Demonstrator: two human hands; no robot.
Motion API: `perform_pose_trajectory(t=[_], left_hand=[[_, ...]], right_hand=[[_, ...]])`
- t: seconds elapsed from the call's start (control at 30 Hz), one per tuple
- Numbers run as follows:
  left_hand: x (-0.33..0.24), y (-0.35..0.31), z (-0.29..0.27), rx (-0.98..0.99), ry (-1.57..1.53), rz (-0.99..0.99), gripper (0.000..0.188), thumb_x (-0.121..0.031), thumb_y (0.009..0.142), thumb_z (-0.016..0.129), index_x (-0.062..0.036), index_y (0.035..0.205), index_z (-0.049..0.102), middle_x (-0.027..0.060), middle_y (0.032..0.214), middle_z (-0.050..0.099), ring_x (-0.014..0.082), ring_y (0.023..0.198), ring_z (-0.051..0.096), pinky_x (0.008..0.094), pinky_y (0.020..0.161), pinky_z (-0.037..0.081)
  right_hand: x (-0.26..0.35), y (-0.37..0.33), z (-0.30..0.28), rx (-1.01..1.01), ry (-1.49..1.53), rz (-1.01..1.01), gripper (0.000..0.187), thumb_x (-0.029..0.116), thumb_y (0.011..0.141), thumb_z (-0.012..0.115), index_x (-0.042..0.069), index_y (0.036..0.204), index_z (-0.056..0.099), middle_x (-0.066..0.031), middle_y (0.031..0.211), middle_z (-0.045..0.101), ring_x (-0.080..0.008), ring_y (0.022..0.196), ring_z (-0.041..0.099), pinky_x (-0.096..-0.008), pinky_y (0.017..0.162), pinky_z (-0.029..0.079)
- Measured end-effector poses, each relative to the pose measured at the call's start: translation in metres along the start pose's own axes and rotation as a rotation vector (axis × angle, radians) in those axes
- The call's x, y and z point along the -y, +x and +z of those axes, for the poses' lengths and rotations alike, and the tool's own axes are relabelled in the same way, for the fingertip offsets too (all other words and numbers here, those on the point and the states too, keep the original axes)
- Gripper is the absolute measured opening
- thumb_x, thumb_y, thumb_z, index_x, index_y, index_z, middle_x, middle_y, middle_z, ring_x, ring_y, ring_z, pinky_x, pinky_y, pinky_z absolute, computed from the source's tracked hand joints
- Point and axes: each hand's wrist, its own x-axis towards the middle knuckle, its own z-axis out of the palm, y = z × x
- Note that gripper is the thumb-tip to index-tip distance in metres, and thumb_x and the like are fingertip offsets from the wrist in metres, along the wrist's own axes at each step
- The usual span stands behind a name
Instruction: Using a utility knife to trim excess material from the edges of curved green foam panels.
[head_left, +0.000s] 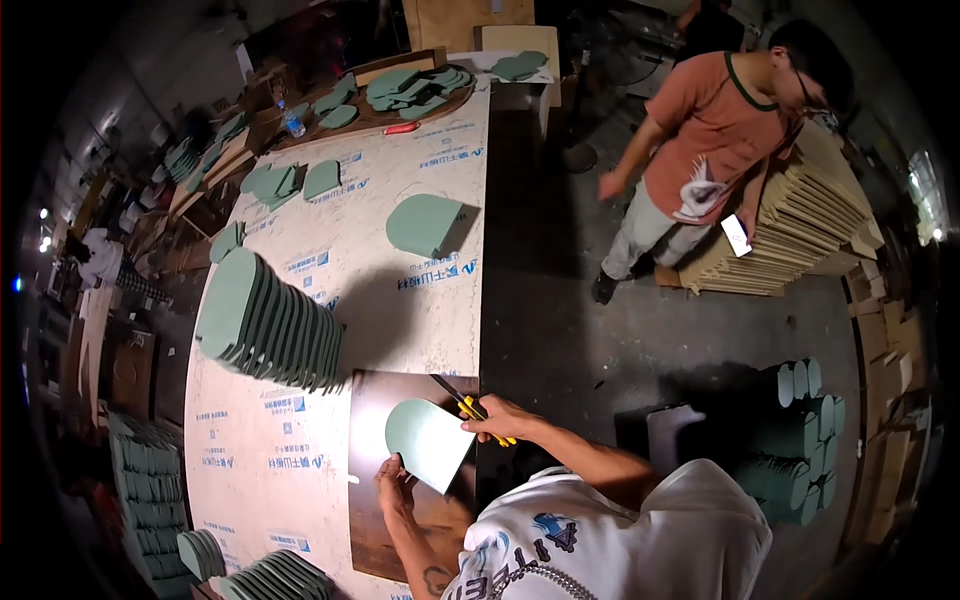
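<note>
A flat green panel [428, 440] with one rounded end lies tilted over a dark brown board [375, 540] on the table. My left hand [393, 483] grips its lower left edge, thumb and fingers closed on it. In my right hand [497, 418] is a tool with a yellow-and-black handle [470, 407] and a long, narrow dark end, either a file or a knife. That hand is closed around the handle beside the panel's right edge. Left of the board leans a long row of similar green panels [265, 325].
A lone panel [425, 222] lies farther up the printed table [250, 420]. Behind are a brown tray [455, 98] of panels, a bottle [291, 120] and a red object [401, 128]. A person [700, 150] holding a phone [736, 235] stands right, by stacked boards [770, 250].
</note>
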Motion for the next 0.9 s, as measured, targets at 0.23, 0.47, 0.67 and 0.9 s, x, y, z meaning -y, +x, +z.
perform_pose_trajectory(t=[0.23,0.47,0.67,0.9], left_hand=[[0.014,-0.070,-0.044,-0.022,-0.012,0.055,0.021,-0.029,0.092,0.075,-0.0110,0.094,0.064,-0.0007,0.077,0.064,0.0162,0.070,0.063,0.0356,0.066,0.056],[0.063,-0.132,-0.062,0.130,0.043,-0.134,0.017,-0.021,0.093,0.076,-0.0107,0.091,0.062,0.0020,0.076,0.065,0.0204,0.062,0.065,0.0379,0.057,0.059],[0.070,-0.137,-0.072,0.206,0.056,-0.158,0.016,-0.020,0.094,0.073,-0.0107,0.092,0.060,0.0057,0.080,0.068,0.0225,0.063,0.067,0.0384,0.060,0.061],[0.086,-0.100,-0.068,0.177,0.001,-0.072,0.025,-0.028,0.099,0.067,-0.0062,0.105,0.058,0.0098,0.089,0.068,0.0270,0.076,0.069,0.0381,0.066,0.061]], right_hand=[[-0.012,-0.044,0.070,-0.035,0.079,-0.112,0.036,0.023,0.093,0.075,-0.004,0.113,0.065,-0.0011,0.078,0.063,-0.0092,0.065,0.061,-0.0264,0.058,0.050],[-0.035,-0.086,0.097,-0.110,0.099,-0.135,0.035,0.025,0.091,0.076,-0.004,0.107,0.065,-0.0014,0.078,0.063,-0.0087,0.060,0.058,-0.0264,0.056,0.048],[-0.058,-0.087,0.094,-0.058,0.171,-0.133,0.029,0.028,0.092,0.076,0.002,0.100,0.066,-0.0020,0.076,0.063,-0.0095,0.064,0.059,-0.0266,0.058,0.048],[-0.076,-0.055,0.117,-0.263,0.330,-0.014,0.034,0.028,0.092,0.075,-0.001,0.101,0.060,-0.0068,0.080,0.065,-0.0134,0.067,0.066,-0.0274,0.055,0.051]])
